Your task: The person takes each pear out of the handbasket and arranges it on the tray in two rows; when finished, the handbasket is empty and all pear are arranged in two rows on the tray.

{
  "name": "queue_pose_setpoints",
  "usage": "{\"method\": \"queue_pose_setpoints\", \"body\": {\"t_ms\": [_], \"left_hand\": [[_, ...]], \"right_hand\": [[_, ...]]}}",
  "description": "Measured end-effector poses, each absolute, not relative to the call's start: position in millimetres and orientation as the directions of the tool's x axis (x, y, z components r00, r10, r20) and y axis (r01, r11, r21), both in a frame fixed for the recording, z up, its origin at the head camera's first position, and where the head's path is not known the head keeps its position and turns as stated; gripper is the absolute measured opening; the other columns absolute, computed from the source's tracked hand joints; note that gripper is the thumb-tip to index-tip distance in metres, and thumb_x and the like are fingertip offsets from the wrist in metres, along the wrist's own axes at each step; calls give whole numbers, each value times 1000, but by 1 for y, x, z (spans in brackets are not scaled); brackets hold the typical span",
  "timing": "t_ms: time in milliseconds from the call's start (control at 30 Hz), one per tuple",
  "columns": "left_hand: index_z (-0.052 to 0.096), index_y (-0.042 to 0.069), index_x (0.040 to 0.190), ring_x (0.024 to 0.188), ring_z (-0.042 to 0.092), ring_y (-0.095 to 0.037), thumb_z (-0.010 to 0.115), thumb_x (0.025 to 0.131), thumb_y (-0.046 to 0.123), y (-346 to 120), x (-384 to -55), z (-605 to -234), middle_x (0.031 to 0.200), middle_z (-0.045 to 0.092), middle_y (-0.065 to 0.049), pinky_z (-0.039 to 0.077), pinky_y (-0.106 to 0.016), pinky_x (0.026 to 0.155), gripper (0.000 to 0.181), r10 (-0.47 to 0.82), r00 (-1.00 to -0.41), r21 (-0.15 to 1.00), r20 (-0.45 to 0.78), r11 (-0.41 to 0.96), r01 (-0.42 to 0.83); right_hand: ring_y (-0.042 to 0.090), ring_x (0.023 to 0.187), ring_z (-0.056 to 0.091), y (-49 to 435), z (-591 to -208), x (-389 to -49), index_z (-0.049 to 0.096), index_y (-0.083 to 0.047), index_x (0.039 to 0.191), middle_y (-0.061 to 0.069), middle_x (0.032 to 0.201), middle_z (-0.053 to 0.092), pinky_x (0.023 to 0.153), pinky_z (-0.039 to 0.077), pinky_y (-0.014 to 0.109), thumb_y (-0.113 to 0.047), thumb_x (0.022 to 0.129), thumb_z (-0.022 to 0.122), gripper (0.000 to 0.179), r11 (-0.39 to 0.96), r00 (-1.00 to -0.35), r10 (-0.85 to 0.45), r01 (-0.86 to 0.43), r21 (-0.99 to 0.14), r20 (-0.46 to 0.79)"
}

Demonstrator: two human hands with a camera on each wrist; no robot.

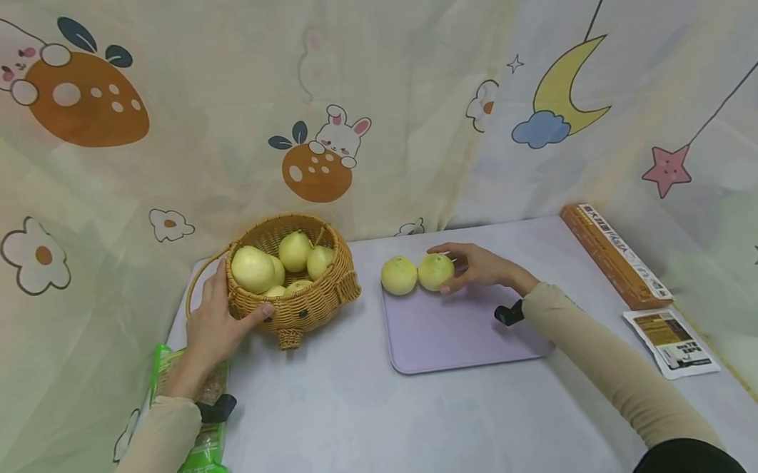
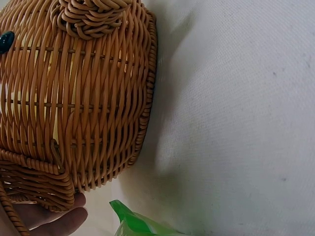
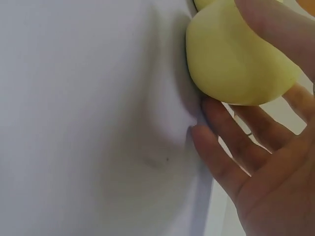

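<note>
My left hand (image 1: 219, 323) holds the side of a wicker basket (image 1: 318, 307), its thumb on the front and its fingers by the handle. Several yellow-green pears (image 1: 252, 268) lie inside the basket. Two more pears sit side by side at the back left of a pale purple cutting board (image 1: 455, 332). Around the right-hand pear (image 1: 435, 271) curl the thumb and fingers of my right hand (image 1: 480, 267). That same pear (image 3: 231, 59) appears close up in the right wrist view, resting low by the board. The other pear (image 1: 398, 275) stands just left of it.
A green plastic packet (image 1: 200, 460) lies at the left, partly under my left forearm. Along the right edge of the white table (image 1: 337, 424) are a long brown box (image 1: 614, 256) and a small white-and-brown pouch (image 1: 672, 342). A printed curtain hangs behind.
</note>
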State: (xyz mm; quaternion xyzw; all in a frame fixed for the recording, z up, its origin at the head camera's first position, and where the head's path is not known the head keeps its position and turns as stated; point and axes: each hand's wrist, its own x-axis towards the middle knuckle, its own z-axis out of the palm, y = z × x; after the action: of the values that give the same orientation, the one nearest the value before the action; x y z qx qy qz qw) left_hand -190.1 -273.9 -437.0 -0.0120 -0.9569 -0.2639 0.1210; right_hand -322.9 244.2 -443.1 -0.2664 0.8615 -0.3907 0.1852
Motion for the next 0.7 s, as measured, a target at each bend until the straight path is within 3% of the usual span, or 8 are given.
{"method": "queue_pose_setpoints", "body": {"t_ms": [200,433,567,700], "left_hand": [[-2,17,172,126,50,-67,75,87,67,-274,-190,-436,164,32,-32,42,-79,90,125,-39,-972,507,233,857,87],[-2,17,172,127,50,-66,75,88,66,-275,-189,-436,165,31,-32,42,-78,93,124,-29,-971,524,238,845,103],[0,16,172,125,51,-66,75,88,66,-275,-190,-436,165,31,-32,42,-79,94,124,-28,-971,523,238,846,104],[0,15,172,124,51,-67,74,88,67,-276,-189,-436,165,31,-32,42,-79,94,124,-32,-972,521,235,848,98]], "right_hand": [[44,137,59,248,-437,-322,41,-10,163,19,164,46,113,48,58,-22,81,94,98,579,-765,-630,-345,-739,-136],[46,146,51,247,-410,-327,34,-20,167,22,165,44,114,45,63,-27,81,94,105,588,-752,-640,-347,-731,-158],[43,146,51,236,-384,-332,34,-23,167,19,162,48,115,42,67,-30,85,91,100,574,-750,-650,-381,-725,-121],[40,142,57,213,-359,-335,40,-25,165,16,158,54,114,45,62,-27,91,86,87,521,-747,-663,-405,-752,-57]]}}
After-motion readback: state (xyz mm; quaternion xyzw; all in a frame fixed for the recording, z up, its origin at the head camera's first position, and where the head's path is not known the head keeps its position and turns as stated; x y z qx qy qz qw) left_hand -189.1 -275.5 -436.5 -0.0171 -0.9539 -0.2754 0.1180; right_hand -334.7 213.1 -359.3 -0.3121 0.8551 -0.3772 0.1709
